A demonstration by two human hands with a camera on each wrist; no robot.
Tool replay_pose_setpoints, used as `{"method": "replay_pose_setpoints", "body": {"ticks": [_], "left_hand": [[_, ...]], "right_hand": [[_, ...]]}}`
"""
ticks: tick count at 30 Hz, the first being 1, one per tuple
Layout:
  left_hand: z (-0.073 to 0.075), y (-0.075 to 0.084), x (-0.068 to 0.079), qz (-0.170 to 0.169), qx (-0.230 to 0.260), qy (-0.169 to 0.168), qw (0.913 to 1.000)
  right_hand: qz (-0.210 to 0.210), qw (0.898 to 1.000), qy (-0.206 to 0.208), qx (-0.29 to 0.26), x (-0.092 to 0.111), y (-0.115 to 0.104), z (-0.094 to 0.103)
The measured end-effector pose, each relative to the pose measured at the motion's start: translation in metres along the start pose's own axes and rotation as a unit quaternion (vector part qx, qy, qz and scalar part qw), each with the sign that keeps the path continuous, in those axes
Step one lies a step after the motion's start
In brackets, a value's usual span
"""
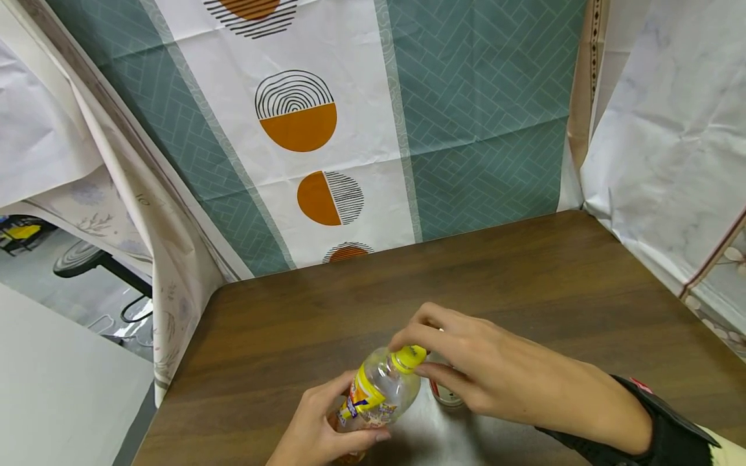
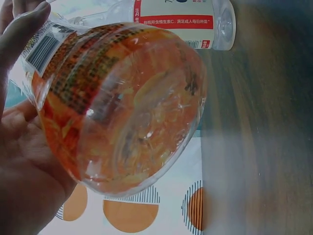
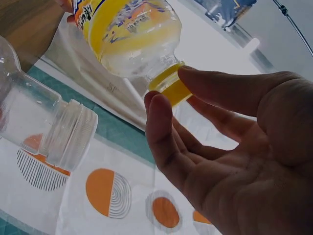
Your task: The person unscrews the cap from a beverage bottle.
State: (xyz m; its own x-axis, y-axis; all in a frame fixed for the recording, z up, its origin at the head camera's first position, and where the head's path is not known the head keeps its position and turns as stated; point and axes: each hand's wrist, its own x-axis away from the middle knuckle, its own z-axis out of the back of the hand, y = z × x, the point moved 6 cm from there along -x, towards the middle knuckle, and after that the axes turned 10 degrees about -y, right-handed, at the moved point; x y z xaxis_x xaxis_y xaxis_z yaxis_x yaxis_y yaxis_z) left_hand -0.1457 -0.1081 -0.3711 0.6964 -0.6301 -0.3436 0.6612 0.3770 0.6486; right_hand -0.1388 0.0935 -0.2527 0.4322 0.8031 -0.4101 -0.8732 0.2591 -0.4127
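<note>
Near the front of the table, my left hand (image 1: 317, 424) grips a clear plastic drink bottle (image 1: 392, 388) with a yellow label. The bottle tilts, its neck toward the right. My right hand (image 1: 474, 366) pinches its yellow cap (image 1: 410, 358) between thumb and fingers; in the right wrist view the cap (image 3: 174, 91) sits at the bottle's mouth. In the left wrist view, the bottle's base (image 2: 146, 117) shows an orange tint. Close by stands a second clear bottle (image 1: 447, 395), mostly hidden behind my right hand. Its white and red label (image 2: 173, 20) shows in the left wrist view.
The brown wooden table (image 1: 303, 317) ends at a patterned green and white curtain (image 1: 484, 116). White sheeting (image 1: 676, 142) hangs along the right side. At the left, past a cream cloth (image 1: 134, 213), a white panel (image 1: 58, 382) stands beside the table.
</note>
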Motion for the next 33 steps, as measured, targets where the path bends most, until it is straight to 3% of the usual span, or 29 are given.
{"method": "replay_pose_setpoints", "body": {"ticks": [5, 14, 26, 29, 33], "left_hand": [[-0.001, 0.002, 0.0, 0.002, 0.005, -0.008, 1.0], [-0.003, 0.002, 0.001, 0.004, 0.015, -0.019, 0.9997], [0.007, 0.03, -0.009, 0.007, 0.04, -0.021, 0.999], [0.007, 0.03, -0.01, 0.004, 0.033, -0.02, 0.9993], [0.001, 0.013, -0.004, -0.002, 0.02, -0.02, 0.9996]], "right_hand": [[0.023, 1.0, -0.006, 0.011, -0.001, -0.004, 0.001], [0.002, 0.999, -0.032, 0.032, 0.001, -0.007, 0.001], [0.026, 1.0, 0.01, 0.014, 0.003, -0.011, 0.013], [0.035, 0.999, 0.02, 0.016, 0.004, -0.013, 0.016], [0.039, 0.998, 0.03, 0.024, 0.004, -0.013, 0.02]]}}
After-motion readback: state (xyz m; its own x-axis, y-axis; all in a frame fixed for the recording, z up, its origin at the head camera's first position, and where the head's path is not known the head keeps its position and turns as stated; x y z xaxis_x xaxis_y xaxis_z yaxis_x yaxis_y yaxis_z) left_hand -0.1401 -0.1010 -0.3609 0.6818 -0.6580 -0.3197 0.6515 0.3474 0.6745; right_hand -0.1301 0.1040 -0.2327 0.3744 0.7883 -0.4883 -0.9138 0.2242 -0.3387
